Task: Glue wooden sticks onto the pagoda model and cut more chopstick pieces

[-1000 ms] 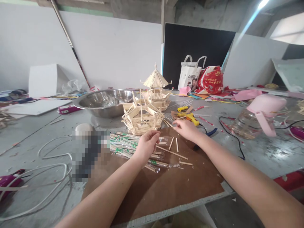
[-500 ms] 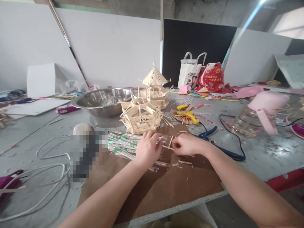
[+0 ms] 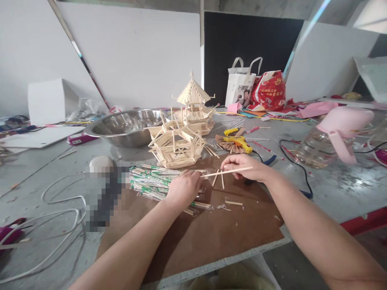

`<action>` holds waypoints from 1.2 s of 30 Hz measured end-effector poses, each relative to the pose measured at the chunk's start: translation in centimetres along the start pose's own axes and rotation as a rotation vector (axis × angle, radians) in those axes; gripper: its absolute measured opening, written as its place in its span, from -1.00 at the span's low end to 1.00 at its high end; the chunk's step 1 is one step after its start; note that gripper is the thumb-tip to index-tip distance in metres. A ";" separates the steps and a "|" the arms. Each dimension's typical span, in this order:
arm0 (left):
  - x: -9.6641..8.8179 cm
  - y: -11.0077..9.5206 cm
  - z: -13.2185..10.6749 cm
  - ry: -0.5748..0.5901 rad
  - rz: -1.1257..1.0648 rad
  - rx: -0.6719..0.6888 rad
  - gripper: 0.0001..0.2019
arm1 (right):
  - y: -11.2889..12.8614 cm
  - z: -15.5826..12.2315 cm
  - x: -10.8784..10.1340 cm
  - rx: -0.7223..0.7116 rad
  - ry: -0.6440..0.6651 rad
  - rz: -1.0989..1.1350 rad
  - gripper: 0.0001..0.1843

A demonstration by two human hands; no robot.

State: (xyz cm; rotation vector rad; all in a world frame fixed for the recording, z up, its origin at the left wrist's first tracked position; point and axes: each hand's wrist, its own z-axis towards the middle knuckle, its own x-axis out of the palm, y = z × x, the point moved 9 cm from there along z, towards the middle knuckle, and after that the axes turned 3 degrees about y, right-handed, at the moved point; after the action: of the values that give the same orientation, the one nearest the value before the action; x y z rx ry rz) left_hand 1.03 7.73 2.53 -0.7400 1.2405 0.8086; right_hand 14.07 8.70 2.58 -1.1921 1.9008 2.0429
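Observation:
My left hand [image 3: 184, 187] is closed on one end of a bare wooden chopstick [image 3: 228, 172]. The stick points right and passes in front of my right hand [image 3: 240, 163]. That hand's fingers are curled together just above two short stick pieces [image 3: 223, 180]; whether they grip one is hidden. Under and beside my left hand lie disposable chopsticks in clear, green-printed wrappers [image 3: 151, 181]. Behind them stands an open, many-sided framework of sticks [image 3: 177, 151], with a pointed-roof stick pavilion [image 3: 195, 94] farther back. Another cut piece [image 3: 234, 203] rests on the brown board [image 3: 205, 241].
A steel basin [image 3: 121, 137] sits at the back left. To the right are a yellow glue gun [image 3: 238, 141], a dark cable, and a pink-lidded clear jug [image 3: 320, 145]. A white bag [image 3: 238, 86] and a red bag [image 3: 269, 92] stand behind. A pale cable [image 3: 65, 207] loops at left.
My right hand has moved up and away from me. The chopstick from my left hand now stretches across in front of it. The view has shifted slightly.

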 end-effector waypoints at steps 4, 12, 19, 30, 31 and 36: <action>0.0 0.2 0.2 -0.030 -0.027 0.026 -0.76 | 1.3 0.2 0.9 -0.116 0.034 -0.323 -0.83; 0.2 0.9 0.5 -0.060 0.005 0.034 -0.78 | 0.6 -1.6 4.9 -0.006 0.367 -0.734 -0.88; -0.8 1.5 0.3 -0.120 -0.045 -0.017 -0.75 | 0.9 -1.5 5.4 -0.042 0.363 -0.752 -0.89; -3.2 3.0 -0.6 -0.265 -0.520 -0.218 -0.73 | 2.4 2.3 -4.4 0.110 -0.360 -0.829 -0.69; -3.3 3.0 -0.7 -0.269 -0.589 -0.213 -0.74 | 2.3 2.6 -3.4 0.052 -0.298 -0.850 -0.69; -2.8 2.4 -0.7 -0.245 -0.827 -0.193 -0.73 | 1.3 1.7 2.4 -0.183 0.042 -0.930 -0.52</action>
State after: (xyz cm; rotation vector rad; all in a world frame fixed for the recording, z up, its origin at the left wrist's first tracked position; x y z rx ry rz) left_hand -1.73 8.00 5.01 -1.1600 0.5449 0.3118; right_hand 10.88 8.92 2.04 -1.7174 0.8552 1.6478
